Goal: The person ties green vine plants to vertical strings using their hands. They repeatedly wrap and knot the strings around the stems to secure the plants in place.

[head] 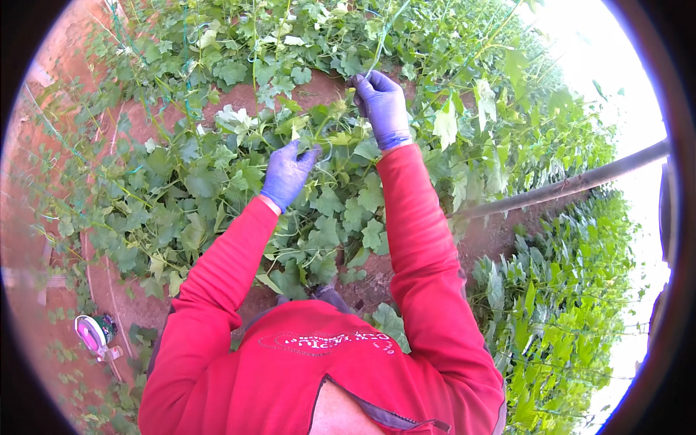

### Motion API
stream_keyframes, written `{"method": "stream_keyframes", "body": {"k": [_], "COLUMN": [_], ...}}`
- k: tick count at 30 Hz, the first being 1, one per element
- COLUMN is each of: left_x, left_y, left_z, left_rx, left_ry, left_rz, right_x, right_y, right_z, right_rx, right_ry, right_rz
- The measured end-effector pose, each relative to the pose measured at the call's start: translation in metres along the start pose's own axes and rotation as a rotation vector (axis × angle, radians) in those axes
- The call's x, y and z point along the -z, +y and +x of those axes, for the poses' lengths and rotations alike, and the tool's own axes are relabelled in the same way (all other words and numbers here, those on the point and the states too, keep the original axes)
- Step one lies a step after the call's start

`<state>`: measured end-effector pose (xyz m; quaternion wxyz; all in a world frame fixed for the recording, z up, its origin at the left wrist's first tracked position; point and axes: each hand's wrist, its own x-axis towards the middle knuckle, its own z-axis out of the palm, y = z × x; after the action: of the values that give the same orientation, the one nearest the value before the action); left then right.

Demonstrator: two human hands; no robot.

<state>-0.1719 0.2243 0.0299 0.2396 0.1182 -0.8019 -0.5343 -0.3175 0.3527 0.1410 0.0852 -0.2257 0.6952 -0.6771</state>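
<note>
My right hand (383, 109), in a thin purple glove, is raised above the foliage with its fingers closed on a green twine (378, 51). The twine runs upward from the fingertips out of view. Lower and to the left, my left hand (288, 173), gloved alike, is at a young vine shoot (322, 129) with pale green leaves. Its thumb and forefinger are beside the shoot's stem; leaves hide whether they pinch it. A pale loop of string (328, 153) curves just right of the left thumb. Broad lobed vine leaves (326, 201) spread beneath both hands.
A metal pipe (565, 187) slants across the right side. Further vine rows (560, 304) stand beyond it. Several green strings (187, 65) hang at the upper left. On reddish soil at the lower left lies a round container with a pink and white face (89, 333).
</note>
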Motion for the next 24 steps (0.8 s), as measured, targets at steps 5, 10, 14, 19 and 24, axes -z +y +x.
{"method": "stream_keyframes", "body": {"k": [5, 10, 14, 19, 24], "left_x": [0.047, 0.078, 0.057, 0.034, 0.021], "left_y": [-0.060, -0.046, -0.019, -0.010, -0.002], "left_z": [0.030, 0.051, 0.045, 0.034, 0.012], "left_rx": [-0.162, 0.314, 0.306, 0.215, 0.058], "left_ry": [0.209, -0.035, -0.092, -0.156, -0.179], "left_rz": [0.379, -0.074, -0.070, -0.013, -0.174], "right_x": [0.038, 0.023, -0.031, -0.059, -0.054], "right_y": [0.039, 0.077, 0.097, 0.093, 0.116], "right_z": [-0.030, -0.084, -0.094, -0.083, -0.072], "right_rx": [-0.074, -0.272, -0.373, -0.353, -0.282], "right_ry": [-0.105, -0.382, -0.568, -0.469, -0.261], "right_rz": [-0.055, 0.161, 0.179, -0.036, -0.196]}}
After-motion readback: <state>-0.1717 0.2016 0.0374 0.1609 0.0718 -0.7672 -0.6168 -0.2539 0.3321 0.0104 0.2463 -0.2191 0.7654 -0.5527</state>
